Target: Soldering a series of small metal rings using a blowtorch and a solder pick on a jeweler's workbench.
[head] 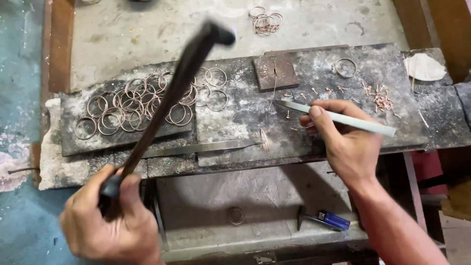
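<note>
Left hand [110,223] is clenched around a dark, blurred hammer [171,98]; right hand [343,140] pinches a flat grey file [338,118]. Thin coppery wire rings [147,100] lie heaped far left on the sooty slab [235,108].

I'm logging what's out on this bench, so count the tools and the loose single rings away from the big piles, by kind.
Hammers: 1, in the left hand, blurred
Flat metal files: 1, in the right hand
Long metal rods with a ring on the tip: 1
Blue lighters: 1
Lone rings: 2
Total: 6
</note>
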